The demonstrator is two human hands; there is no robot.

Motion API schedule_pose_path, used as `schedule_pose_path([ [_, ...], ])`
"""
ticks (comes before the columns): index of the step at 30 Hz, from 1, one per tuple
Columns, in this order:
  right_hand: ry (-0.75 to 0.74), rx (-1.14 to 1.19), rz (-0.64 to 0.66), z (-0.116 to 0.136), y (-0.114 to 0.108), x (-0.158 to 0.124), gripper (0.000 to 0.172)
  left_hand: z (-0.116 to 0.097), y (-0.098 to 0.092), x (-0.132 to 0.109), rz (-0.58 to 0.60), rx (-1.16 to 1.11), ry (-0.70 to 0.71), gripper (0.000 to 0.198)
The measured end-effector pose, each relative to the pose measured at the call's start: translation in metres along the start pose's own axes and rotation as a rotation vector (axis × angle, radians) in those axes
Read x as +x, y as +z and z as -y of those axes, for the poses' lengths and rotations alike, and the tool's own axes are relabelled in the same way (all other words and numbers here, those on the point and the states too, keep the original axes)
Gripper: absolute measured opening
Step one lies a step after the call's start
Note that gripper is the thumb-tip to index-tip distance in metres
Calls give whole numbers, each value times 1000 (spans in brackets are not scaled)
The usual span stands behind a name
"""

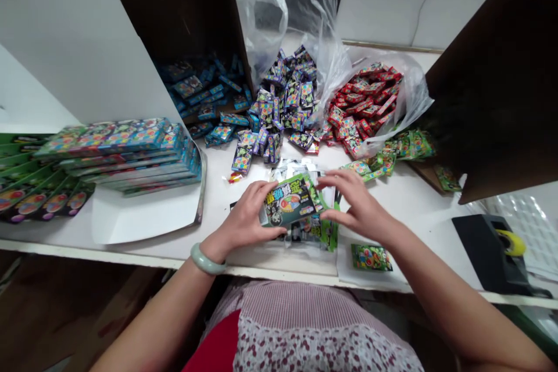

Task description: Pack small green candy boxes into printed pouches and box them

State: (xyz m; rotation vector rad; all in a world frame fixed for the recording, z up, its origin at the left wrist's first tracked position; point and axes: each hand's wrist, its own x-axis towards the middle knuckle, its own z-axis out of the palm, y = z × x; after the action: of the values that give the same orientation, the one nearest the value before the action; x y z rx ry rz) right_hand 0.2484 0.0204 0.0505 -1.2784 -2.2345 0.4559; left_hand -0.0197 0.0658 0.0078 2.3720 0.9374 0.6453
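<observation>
My left hand (246, 215) and my right hand (357, 200) both grip the edges of a green printed snack packet (290, 200) above the table's front edge. Beneath it lies a heap of green and silver packets (305, 235), partly hidden by my hands. A small green packet (370, 257) rests on a white sheet to the right. A pale green bangle (208, 258) circles my left wrist. Further back are loose piles of purple boxes (283, 110), blue boxes (200, 93) and red packets (361, 104) on a clear plastic bag.
A tall stack of flat printed boxes (117, 154) stands on a white card at the left. Loose green packets (410, 145) lie at the right, before a brown cardboard panel (492, 93). A black tape dispenser (492, 253) with a yellow roll sits at the right.
</observation>
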Motion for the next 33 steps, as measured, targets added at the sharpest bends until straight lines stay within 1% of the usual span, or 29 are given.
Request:
schedule_pose_path([
  [1,11,13,32,2,4,-1,55,0,1,0,-1,3,-5,91],
  [2,16,38,74,3,7,-1,51,1,2,0,5,2,-8,91],
  [4,33,132,118,-2,12,5,49,2,3,1,13,-3,-25,90],
  [5,65,192,108,-10,12,12,47,4,3,0,8,-2,-41,89],
  [6,134,238,72,-20,11,21,43,5,2,-1,-3,3,-62,88],
  [8,340,268,-36,-47,8,45,31,10,-2,-4,-40,21,-103,87],
  [9,475,233,-93,-63,6,59,25,13,-4,-7,-57,31,-119,86],
  [10,556,198,-129,-79,5,74,23,15,-6,-10,-69,38,-132,85],
  [12,684,138,-196,-106,7,102,24,20,-9,-15,-79,47,-149,85],
  [14,788,118,-243,-125,15,126,31,23,-10,-19,-80,53,-161,86],
  [17,912,147,-290,-140,33,148,48,27,-9,-21,-81,61,-178,86],
  [18,934,171,-298,-142,39,151,50,28,-9,-21,-76,62,-181,85],
  [20,952,244,-291,-145,46,151,43,30,-10,-21,-64,59,-181,85],
  [22,937,338,-254,-146,47,142,32,33,-12,-21,-59,57,-176,85],
  [24,901,420,-220,-145,43,127,26,35,-14,-22,-69,62,-174,85],
  [27,815,486,-199,-136,29,99,18,39,-15,-23,-93,68,-187,82],
  [30,715,460,-207,-122,16,75,22,40,-15,-22,-104,58,-189,81],
  [33,619,359,-248,-104,14,60,27,39,-15,-22,-108,55,-180,82],
])
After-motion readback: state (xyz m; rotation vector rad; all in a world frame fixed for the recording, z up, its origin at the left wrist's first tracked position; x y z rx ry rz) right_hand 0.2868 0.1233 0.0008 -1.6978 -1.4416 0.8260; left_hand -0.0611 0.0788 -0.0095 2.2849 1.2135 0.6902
